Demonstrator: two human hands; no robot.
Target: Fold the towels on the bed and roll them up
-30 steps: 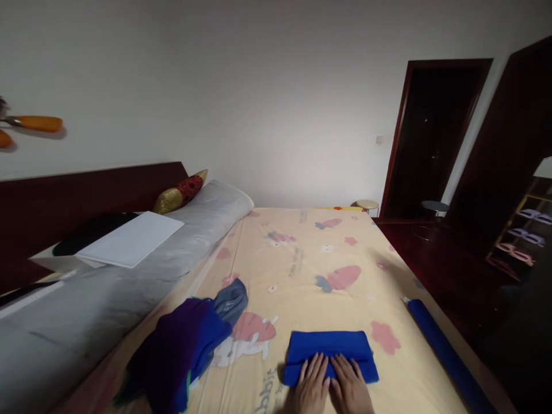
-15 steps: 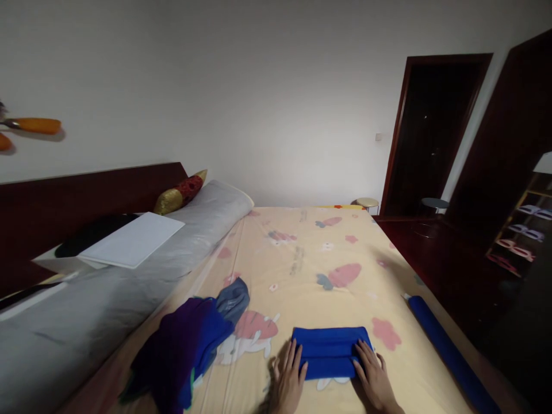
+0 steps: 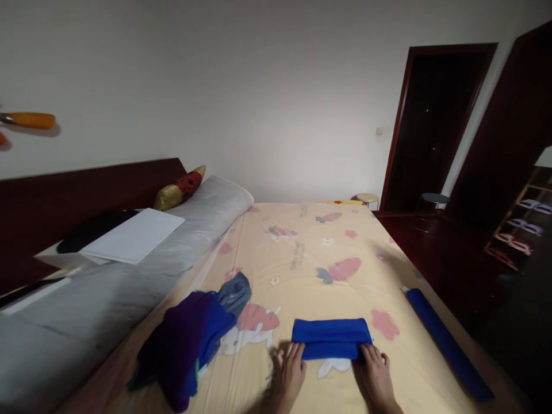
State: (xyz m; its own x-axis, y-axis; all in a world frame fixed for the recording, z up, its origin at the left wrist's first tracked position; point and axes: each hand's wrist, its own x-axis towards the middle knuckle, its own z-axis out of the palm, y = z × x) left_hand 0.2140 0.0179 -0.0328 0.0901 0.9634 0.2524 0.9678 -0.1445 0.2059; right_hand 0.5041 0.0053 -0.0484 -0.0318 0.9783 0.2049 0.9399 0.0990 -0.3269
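A blue folded cloth lies flat in front of me on the patterned bedsheet, with a crease running across it. At its near left corner, my left hand has its fingers bent and closed on the edge. My right hand grips the near right corner in the same way, thumb hidden. Left of my hands lies a crumpled heap of purple and blue clothing with a grey-blue piece at its far end. A long, narrow blue folded cloth rests along the bed's right edge.
A grey pillow or bedding roll runs along the dark headboard on the left, with a white board on it. Two stools stand beyond the bed. A shoe rack is at the right.
My fingers, flat on the blue cloth before, are now curled at its near corners. The cloth's near strip looks narrower. The view has tilted slightly.
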